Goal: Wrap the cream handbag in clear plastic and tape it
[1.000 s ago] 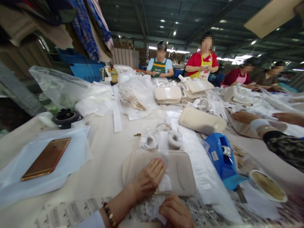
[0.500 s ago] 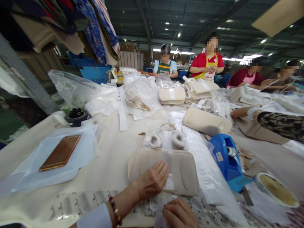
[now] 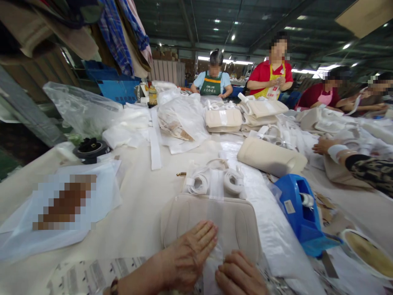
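A beige bag (image 3: 184, 211) lies flat in front of me, with a translucent strip (image 3: 215, 207) running down over its middle. My left hand (image 3: 188, 254) lies flat on the bag, fingers stretched out and pressing on the strip. By the bag's near edge, my right hand (image 3: 241, 273) has its fingers curled on the strip's lower end; its fingertips are partly hidden. Two rolled white straps (image 3: 197, 183) sit at the bag's far side, beside a small brass-coloured clasp (image 3: 181, 174). Printed clear plastic (image 3: 92, 274) is spread under the bag.
To the right are a blue tape dispenser (image 3: 296, 213), a bowl (image 3: 368, 254) and a long white plastic sheet (image 3: 267, 221). Another beige bag (image 3: 270, 155) lies beyond. A co-worker's hand (image 3: 324, 145) reaches in at right. White sheets (image 3: 104, 196) lie at left; more bags (image 3: 223, 119) are piled behind.
My left hand has slid slightly toward me along the strip. My right hand has moved up onto the bag's near edge. The co-worker's hand at right has shifted right.
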`<action>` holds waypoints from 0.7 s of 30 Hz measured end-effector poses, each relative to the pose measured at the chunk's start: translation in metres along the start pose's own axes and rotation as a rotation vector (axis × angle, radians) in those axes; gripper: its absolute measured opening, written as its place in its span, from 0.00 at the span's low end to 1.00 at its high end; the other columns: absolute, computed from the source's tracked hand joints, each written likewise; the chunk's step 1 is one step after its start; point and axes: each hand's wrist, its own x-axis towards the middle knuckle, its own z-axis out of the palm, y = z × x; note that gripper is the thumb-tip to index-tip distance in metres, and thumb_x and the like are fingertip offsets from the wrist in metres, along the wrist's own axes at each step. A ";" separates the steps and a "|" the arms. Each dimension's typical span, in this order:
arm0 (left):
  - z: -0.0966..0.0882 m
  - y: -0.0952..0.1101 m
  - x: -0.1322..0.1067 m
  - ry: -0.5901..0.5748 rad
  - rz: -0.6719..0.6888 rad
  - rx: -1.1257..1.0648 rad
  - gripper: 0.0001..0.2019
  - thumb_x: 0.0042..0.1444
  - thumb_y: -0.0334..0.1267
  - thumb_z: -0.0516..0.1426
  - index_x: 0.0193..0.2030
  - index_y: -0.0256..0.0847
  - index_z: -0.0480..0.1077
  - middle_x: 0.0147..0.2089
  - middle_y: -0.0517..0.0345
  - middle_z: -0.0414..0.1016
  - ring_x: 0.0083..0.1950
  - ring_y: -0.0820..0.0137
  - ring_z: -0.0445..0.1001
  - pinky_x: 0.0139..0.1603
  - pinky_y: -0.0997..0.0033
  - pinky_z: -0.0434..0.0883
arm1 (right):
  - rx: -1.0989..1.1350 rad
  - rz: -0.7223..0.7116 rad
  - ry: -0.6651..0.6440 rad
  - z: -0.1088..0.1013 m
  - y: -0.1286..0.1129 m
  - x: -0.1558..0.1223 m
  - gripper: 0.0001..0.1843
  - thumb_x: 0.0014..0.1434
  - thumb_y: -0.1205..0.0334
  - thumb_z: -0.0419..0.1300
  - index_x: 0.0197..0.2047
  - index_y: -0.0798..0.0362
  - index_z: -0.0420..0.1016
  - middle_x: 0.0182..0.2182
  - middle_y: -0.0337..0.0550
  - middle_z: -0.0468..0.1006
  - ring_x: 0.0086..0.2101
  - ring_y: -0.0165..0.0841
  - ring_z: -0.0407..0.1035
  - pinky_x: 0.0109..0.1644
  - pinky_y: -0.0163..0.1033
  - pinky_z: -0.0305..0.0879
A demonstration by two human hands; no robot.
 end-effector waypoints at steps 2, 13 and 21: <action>0.000 -0.002 0.000 -0.008 -0.017 -0.062 0.34 0.56 0.44 0.52 0.64 0.22 0.51 0.67 0.32 0.50 0.68 0.53 0.49 0.68 0.54 0.52 | 0.064 0.049 -0.007 -0.001 0.013 0.008 0.17 0.65 0.70 0.43 0.31 0.56 0.70 0.20 0.41 0.71 0.24 0.30 0.63 0.29 0.36 0.61; -0.005 -0.006 0.012 0.209 -0.092 -0.261 0.01 0.47 0.32 0.57 0.29 0.38 0.69 0.38 0.56 0.76 0.46 0.69 0.72 0.63 0.70 0.61 | 0.193 0.260 -0.017 0.021 0.064 0.017 0.11 0.63 0.69 0.52 0.28 0.55 0.68 0.26 0.41 0.72 0.32 0.31 0.65 0.35 0.36 0.62; 0.033 -0.010 0.007 0.385 0.004 -0.251 0.13 0.59 0.36 0.51 0.26 0.37 0.70 0.28 0.57 0.72 0.38 0.72 0.72 0.58 0.70 0.65 | 0.187 0.325 0.021 0.037 0.065 0.005 0.11 0.61 0.74 0.49 0.34 0.55 0.70 0.29 0.44 0.72 0.35 0.33 0.65 0.37 0.37 0.66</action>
